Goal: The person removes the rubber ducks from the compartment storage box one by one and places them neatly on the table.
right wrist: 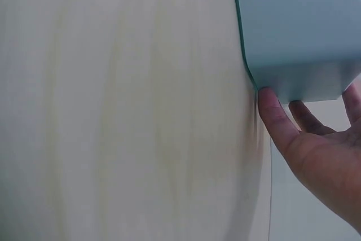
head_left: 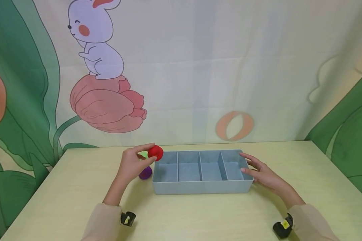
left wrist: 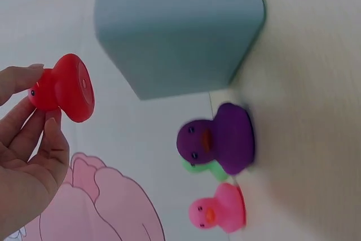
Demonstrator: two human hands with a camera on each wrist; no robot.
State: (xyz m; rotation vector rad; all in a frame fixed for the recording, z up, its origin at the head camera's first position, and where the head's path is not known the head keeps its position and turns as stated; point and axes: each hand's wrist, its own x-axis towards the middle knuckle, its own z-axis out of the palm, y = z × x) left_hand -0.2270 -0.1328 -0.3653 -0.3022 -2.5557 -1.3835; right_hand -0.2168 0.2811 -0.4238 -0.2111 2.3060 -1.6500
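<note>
A red rubber duck [head_left: 155, 153] is pinched between the thumb and fingers of my left hand [head_left: 133, 162], held up beside the left end of a blue-grey box [head_left: 202, 188]. The left wrist view shows the red duck [left wrist: 76, 88] turned so that its flat base faces the box. Four open compartments run along the box. At its right end, my right hand [head_left: 266, 174] grips the wall, thumb over the rim and other fingers outside. One fingertip reaches the bottom edge of the box [right wrist: 304, 32] in the right wrist view.
A purple duck [head_left: 145, 173] stands on the table just left of the box, a green duck [head_left: 143, 154] behind it. Beside them is a pink duck [left wrist: 220, 210], hidden in the head view. A printed curtain [head_left: 175, 83] hangs behind the table [head_left: 205, 217].
</note>
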